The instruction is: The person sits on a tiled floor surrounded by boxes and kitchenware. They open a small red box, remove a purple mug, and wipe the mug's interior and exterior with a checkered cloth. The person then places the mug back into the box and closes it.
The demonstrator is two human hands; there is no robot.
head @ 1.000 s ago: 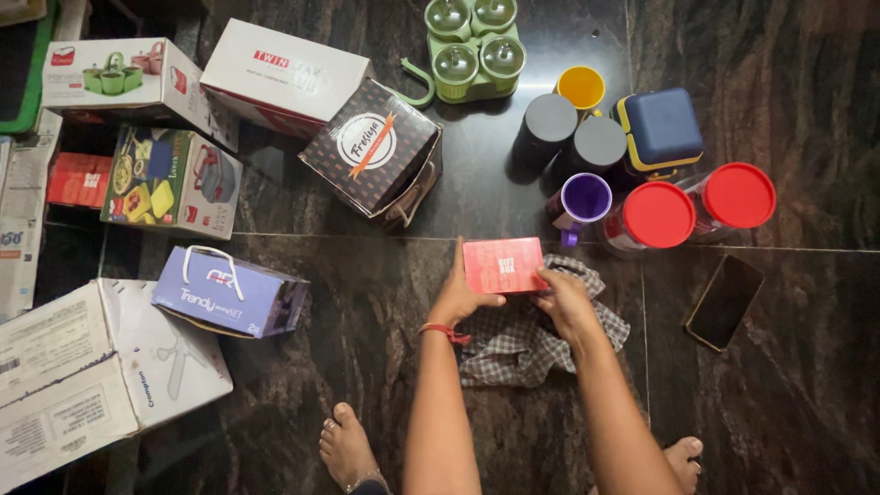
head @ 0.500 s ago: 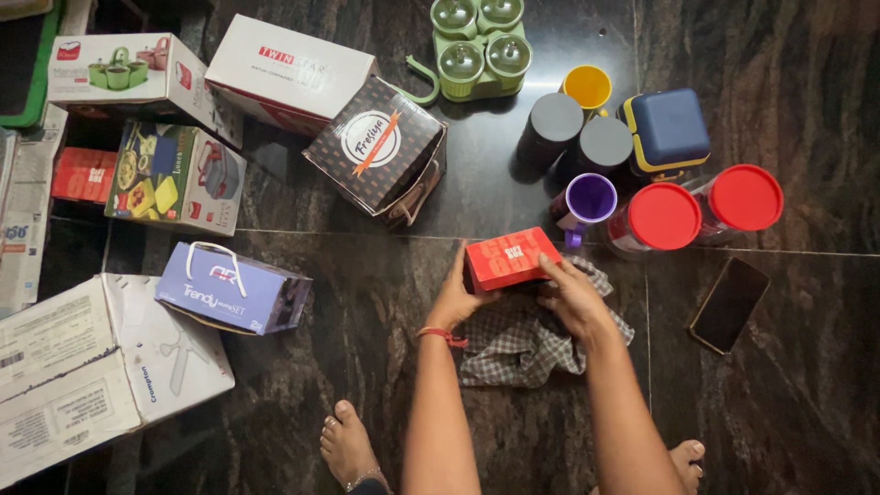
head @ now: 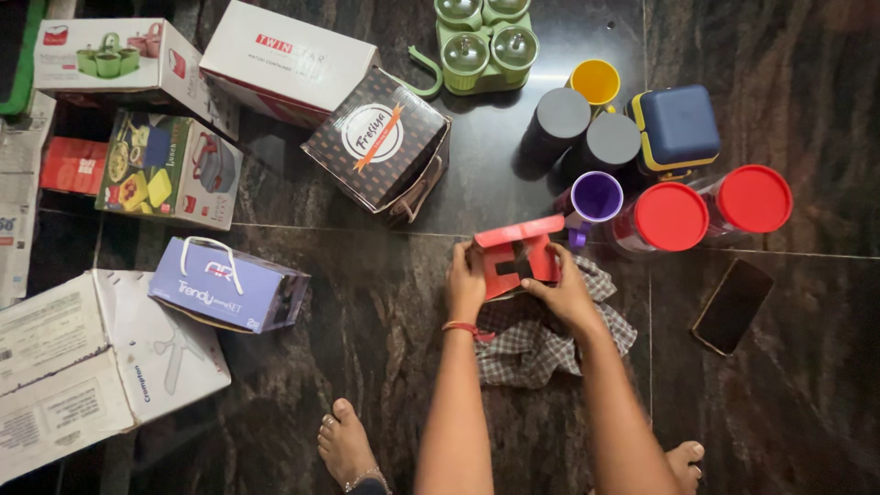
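The left hand (head: 466,280) and the right hand (head: 564,291) grip the small red box (head: 518,257) from both sides, steadying it over the checked cloth (head: 536,339); a purple cup (head: 596,197) stands at one o'clock.

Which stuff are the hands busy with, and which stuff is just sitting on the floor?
Busy with:
- small red box, held open by the left hand and right hand
- checked cloth under the hands

Just sitting:
- red-lidded jars
- purple cup
- yellow cup
- blue lunch box
- green jar set
- phone
- cardboard boxes
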